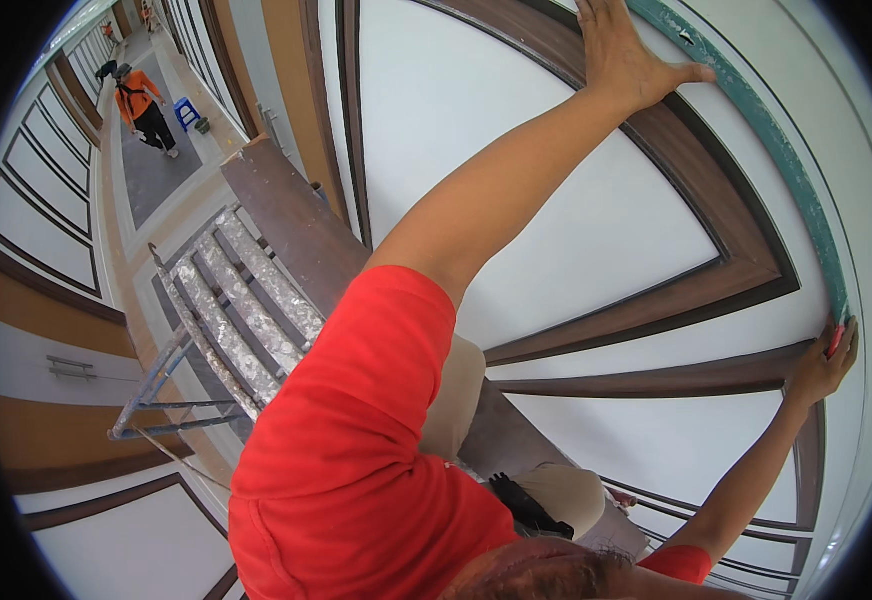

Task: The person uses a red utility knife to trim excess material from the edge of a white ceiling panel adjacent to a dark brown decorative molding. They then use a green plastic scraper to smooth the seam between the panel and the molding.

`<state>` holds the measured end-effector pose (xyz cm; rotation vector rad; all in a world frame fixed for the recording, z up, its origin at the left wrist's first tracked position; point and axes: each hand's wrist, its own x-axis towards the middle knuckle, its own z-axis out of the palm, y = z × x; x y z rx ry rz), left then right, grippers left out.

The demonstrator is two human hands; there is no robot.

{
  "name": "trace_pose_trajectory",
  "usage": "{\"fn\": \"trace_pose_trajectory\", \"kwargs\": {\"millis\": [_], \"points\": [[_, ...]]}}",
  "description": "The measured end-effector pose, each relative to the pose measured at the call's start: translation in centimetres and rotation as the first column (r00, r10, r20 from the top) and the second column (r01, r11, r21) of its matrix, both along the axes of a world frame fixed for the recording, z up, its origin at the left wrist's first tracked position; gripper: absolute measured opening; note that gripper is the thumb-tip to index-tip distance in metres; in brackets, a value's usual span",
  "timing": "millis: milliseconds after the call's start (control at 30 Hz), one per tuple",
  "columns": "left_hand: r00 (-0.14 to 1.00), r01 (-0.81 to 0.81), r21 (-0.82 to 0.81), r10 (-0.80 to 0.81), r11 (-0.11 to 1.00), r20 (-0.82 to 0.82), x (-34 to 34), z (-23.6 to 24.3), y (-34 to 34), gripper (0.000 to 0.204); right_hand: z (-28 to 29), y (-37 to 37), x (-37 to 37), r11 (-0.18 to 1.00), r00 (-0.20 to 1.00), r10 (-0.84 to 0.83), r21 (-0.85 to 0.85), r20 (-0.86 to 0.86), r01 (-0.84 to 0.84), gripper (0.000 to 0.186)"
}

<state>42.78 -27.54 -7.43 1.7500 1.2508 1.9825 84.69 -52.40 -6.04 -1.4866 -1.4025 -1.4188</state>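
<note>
A long, scuffed green straight bar (786, 165), curved by the lens, lies against the white wall high at the right. My left hand (628, 62) reaches up with its fingers spread and its thumb tip against the bar. Its fingertips are cut off by the picture's upper edge. At the bar's lower end, my right hand (821, 368) has its fingers closed round the end. A small red piece (836, 338) shows between those fingers; whether it is the bar's end cap or a separate thing I cannot make out.
Brown trim (756, 268) frames the white wall panels. Below me is a brown plank (291, 205), beside a paint-spattered slatted metal platform (241, 300). Farther down the corridor, a person in orange (139, 97) walks near a blue stool (186, 112).
</note>
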Motion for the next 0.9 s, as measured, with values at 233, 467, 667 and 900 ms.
{"fn": "trace_pose_trajectory", "kwargs": {"millis": [233,467,667,900], "points": [[0.998,-0.052,0.007,0.052,0.999,0.034,-1.8,0.0,0.3,0.145,0.4,0.3,-2.7,0.997,0.996,0.066,-0.028,-0.054,-0.067,0.06],[0.999,0.028,0.103,-0.024,0.994,-0.039,-1.1,-1.5,3.3,0.16,0.1,-0.1,-1.1,0.993,0.995,-0.021,0.112,-0.093,0.032,0.051],[0.998,0.0,0.036,0.002,0.999,-0.056,-0.9,-1.0,2.8,0.16,-0.1,-0.6,-0.1,0.988,0.989,0.116,0.118,-0.096,-0.104,0.051],[1.0,0.002,0.052,-0.001,0.999,-0.031,-1.2,-0.8,2.6,0.16,0.5,-1.0,-1.2,0.974,0.974,0.182,0.163,-0.132,-0.16,0.053]]}}
